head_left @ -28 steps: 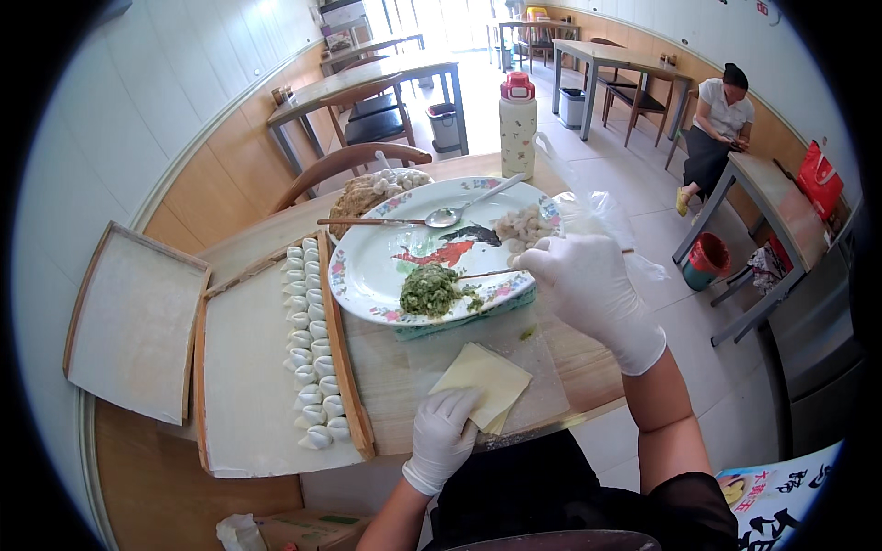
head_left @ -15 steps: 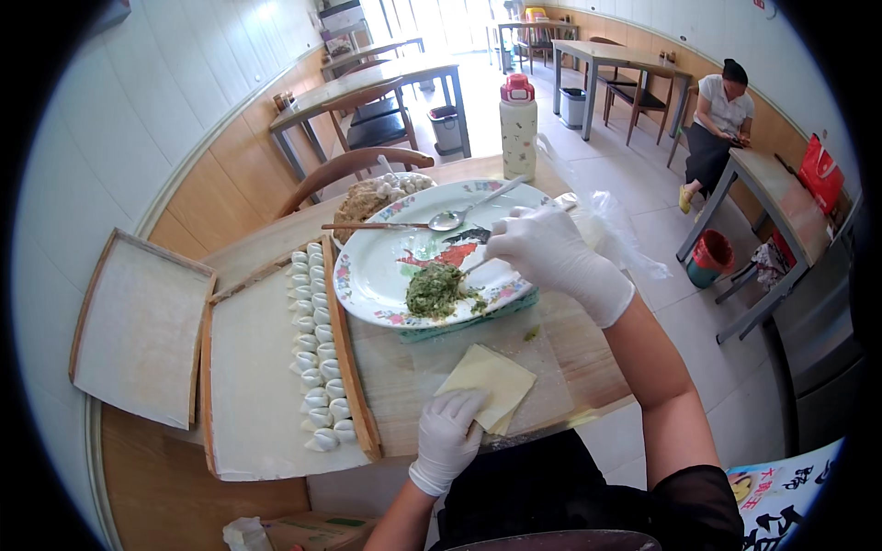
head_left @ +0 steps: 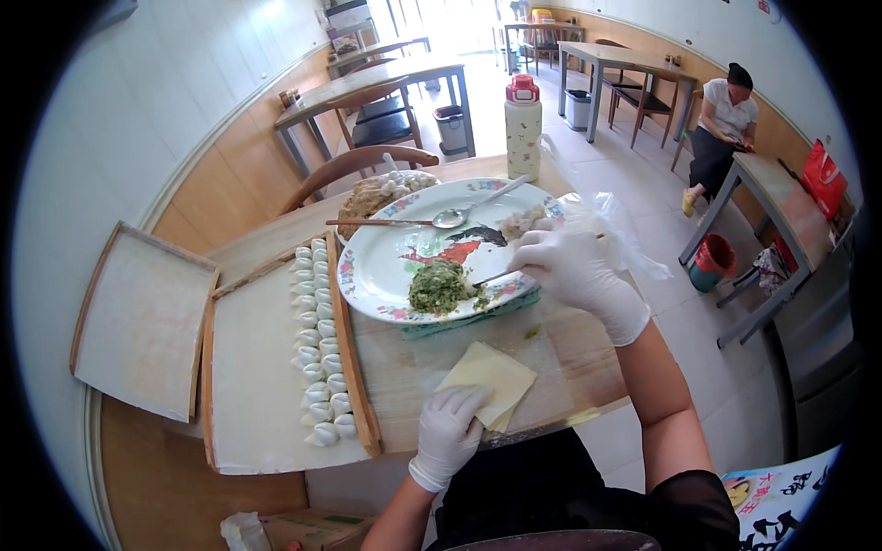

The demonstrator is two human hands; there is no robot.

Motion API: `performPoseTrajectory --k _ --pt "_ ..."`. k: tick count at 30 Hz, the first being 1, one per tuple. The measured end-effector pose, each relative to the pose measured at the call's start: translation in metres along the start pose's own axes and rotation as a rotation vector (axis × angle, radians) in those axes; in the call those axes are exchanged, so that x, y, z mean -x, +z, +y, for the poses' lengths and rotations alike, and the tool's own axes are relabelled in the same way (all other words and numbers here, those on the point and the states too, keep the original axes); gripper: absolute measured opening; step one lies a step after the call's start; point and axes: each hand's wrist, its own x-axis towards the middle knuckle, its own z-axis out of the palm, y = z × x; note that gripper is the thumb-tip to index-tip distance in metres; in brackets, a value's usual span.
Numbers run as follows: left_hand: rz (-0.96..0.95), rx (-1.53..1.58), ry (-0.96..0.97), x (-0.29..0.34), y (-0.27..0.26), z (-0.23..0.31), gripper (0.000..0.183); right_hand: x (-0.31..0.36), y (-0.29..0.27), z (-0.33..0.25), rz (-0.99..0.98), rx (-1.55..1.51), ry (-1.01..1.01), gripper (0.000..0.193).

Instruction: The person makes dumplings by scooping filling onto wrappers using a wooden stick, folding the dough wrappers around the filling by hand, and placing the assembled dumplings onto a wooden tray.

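Observation:
My left hand [head_left: 450, 430] in a white glove rests with its fingers on a stack of square yellow dough wrappers [head_left: 494, 378] at the table's near edge. My gloved right hand [head_left: 571, 266] is closed around a thin stick-like utensil [head_left: 496, 276] over the right rim of a large oval plate [head_left: 377, 266]. Its tip reaches the mound of chopped green filling [head_left: 439, 286] on the plate. A smaller pale minced heap [head_left: 525, 221] lies by the far right rim, partly behind my right hand. A metal spoon [head_left: 452, 218] and a brown-handled utensil [head_left: 381, 221] lie across the plate.
Left of the plate, a wooden-framed tray [head_left: 257, 367] holds rows of folded dumplings [head_left: 323, 358]; another tray [head_left: 147, 321] leans beyond it. A bottle [head_left: 523, 133], a plastic bag [head_left: 634, 241] and a bag of brown food [head_left: 367, 202] sit behind. A seated person [head_left: 726, 119] is at right.
My right hand has moved a little right and nearer, still gripping the utensil, uncovering the pale minced heap. The left hand stays on the wrappers. The view has shifted slightly.

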Motion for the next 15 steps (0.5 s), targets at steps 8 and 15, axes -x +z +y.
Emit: performPoseTrajectory --k 8,15 --pt "-0.011 -0.019 -0.009 0.002 -0.003 0.000 0.043 -0.012 0.000 -0.006 0.076 -0.079 0.032 0.010" --pt "0.015 -0.033 0.015 0.004 0.001 0.001 0.043 -0.001 0.014 0.000 -0.067 -0.172 0.090 0.008"
